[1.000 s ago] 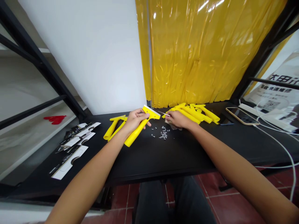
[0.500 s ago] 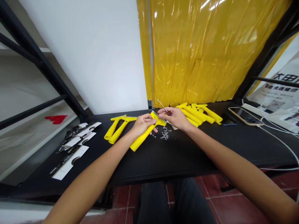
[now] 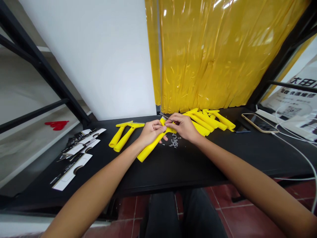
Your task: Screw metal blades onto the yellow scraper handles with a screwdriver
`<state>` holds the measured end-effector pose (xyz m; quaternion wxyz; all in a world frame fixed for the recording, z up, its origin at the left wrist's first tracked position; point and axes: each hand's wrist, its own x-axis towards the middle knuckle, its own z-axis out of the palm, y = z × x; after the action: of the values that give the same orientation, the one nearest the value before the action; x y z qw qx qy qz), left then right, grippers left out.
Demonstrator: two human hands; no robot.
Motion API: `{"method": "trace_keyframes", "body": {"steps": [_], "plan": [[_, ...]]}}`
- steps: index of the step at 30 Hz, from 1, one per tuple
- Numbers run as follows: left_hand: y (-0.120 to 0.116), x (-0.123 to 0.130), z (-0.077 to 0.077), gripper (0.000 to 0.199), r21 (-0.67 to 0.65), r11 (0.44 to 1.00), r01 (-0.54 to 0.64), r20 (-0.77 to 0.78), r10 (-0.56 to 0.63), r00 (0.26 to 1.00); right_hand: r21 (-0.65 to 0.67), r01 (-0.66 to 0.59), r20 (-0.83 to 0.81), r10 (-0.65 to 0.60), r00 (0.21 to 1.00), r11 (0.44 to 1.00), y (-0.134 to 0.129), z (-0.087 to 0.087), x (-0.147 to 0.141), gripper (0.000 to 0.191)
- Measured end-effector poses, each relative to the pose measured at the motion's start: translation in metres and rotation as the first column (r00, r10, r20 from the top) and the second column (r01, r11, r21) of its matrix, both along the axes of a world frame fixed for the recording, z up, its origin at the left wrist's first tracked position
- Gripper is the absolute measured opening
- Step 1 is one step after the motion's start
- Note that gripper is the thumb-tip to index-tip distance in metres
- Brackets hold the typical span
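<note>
A yellow plastic scraper [image 3: 148, 149] is gripped in the left hand [image 3: 151, 132], its head now drawn closer to the right hand [image 3: 182, 126], whose fingertips [image 3: 168, 121] pinch a thin metal pin [image 3: 164, 116]. Small screws [image 3: 174, 142] are scattered just below the scraper.

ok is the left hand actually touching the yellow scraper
Touching. The head view shows the left hand wrapped around the handle of the yellow plastic scraper, with its fingers curled over the handle near the scraper's wide end.
</note>
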<state>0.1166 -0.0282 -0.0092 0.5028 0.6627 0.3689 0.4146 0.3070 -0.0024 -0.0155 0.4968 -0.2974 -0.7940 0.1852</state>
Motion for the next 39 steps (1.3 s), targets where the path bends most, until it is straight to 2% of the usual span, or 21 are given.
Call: {"method": "trace_keyframes", "body": {"steps": [7,13,17,21,24,26,29,31,35,39], "plan": [[-0.006,0.001,0.005,0.019,0.041,0.998,-0.040,-0.027,0.041,0.999,-0.023,0.026,-0.007,-0.026,1.000,0.999,-0.006,0.004,-0.004,0.005],[-0.010,0.001,0.006,0.021,0.137,0.989,-0.056,-0.052,0.064,0.997,-0.162,0.030,-0.067,-0.041,0.997,0.986,-0.010,0.009,-0.005,0.015],[-0.011,0.000,0.004,0.021,0.192,0.979,-0.067,-0.067,0.081,0.994,-0.295,-0.009,-0.127,-0.030,0.991,0.955,-0.009,0.008,-0.007,0.026],[-0.009,0.001,0.003,0.021,0.179,0.982,-0.064,-0.052,0.075,0.996,-0.357,-0.023,-0.155,-0.035,0.987,0.934,-0.005,0.004,-0.008,0.038],[-0.004,0.001,0.003,0.020,0.107,0.991,-0.083,-0.017,0.086,0.996,-0.316,-0.004,-0.149,-0.046,0.988,0.949,-0.004,0.002,-0.007,0.036],[0.001,-0.001,0.003,0.020,0.054,0.991,-0.125,0.010,0.124,0.992,-0.223,0.042,-0.111,-0.068,0.991,0.974,-0.004,0.004,-0.004,0.029],[0.011,-0.007,0.001,0.020,0.003,0.977,-0.215,0.061,0.214,0.975,-0.040,0.134,0.058,-0.132,0.990,0.990,-0.004,0.007,0.004,0.033],[0.016,-0.012,0.001,0.019,-0.013,0.961,-0.275,0.084,0.275,0.958,0.031,0.152,0.162,-0.155,0.975,0.988,-0.003,0.008,0.010,0.036],[0.019,-0.017,0.004,0.016,-0.003,0.938,-0.346,0.097,0.345,0.934,0.093,0.146,0.230,-0.164,0.959,0.985,-0.001,0.009,0.014,0.018],[0.018,-0.017,0.006,0.017,0.006,0.936,-0.351,0.083,0.349,0.933,0.100,0.114,0.255,-0.137,0.957,0.988,-0.002,0.009,0.013,0.018]]}}
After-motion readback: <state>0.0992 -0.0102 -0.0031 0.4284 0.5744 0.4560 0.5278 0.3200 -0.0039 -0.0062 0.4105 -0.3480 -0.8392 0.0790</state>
